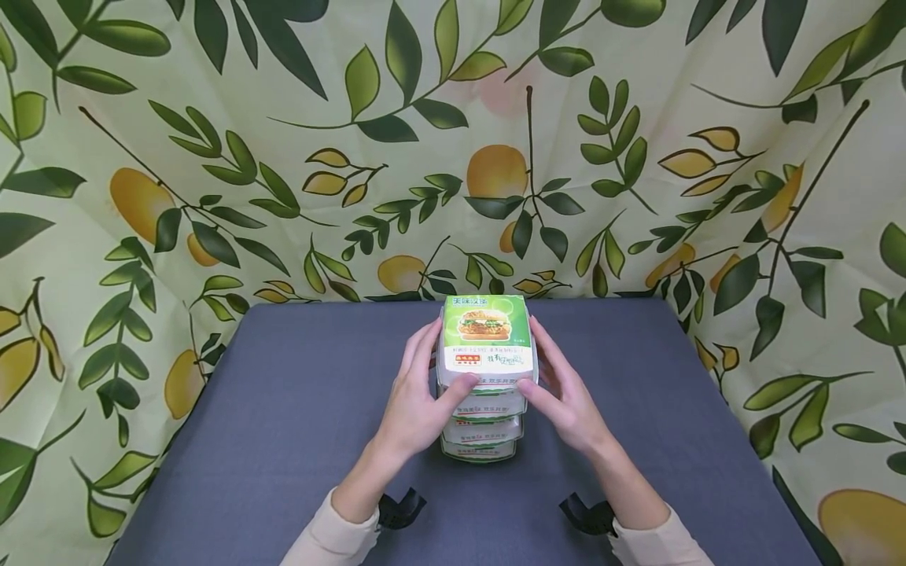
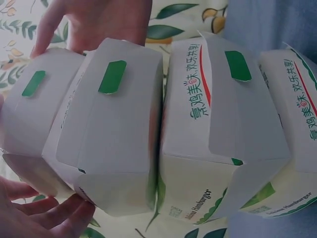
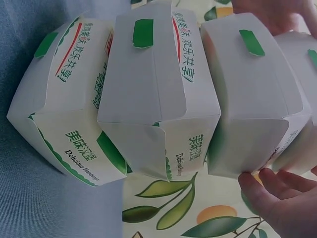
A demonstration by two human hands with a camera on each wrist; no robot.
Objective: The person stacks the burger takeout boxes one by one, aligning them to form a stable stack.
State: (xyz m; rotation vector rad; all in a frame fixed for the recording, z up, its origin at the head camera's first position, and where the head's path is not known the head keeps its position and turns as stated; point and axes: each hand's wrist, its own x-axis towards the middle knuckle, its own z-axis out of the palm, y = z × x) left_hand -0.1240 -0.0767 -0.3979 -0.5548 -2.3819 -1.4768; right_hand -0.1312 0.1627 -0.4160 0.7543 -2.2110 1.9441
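Several white and green cardboard burger boxes stand in one stack on the table. The top burger box (image 1: pixel 488 334) shows a hamburger picture on its green lid. My left hand (image 1: pixel 414 397) grips its left side, thumb at the front lower edge. On the opposite side my right hand (image 1: pixel 569 393) grips it the same way. Below it, the second box (image 1: pixel 490 405), third box (image 1: pixel 484 431) and bottom box (image 1: pixel 479 451) are slightly offset. In the left wrist view, left-hand fingertips (image 2: pixel 81 210) reach the second box (image 2: pixel 111 109); in the right wrist view, right-hand fingertips (image 3: pixel 246 179) do likewise.
A dark blue-grey cloth covers the table (image 1: pixel 283 424). Behind and at both sides hangs a pale curtain (image 1: pixel 269 86) printed with leaves and oranges. A black wrist mount (image 1: pixel 402 509) is on the left wrist, another black mount (image 1: pixel 589 515) on the right.
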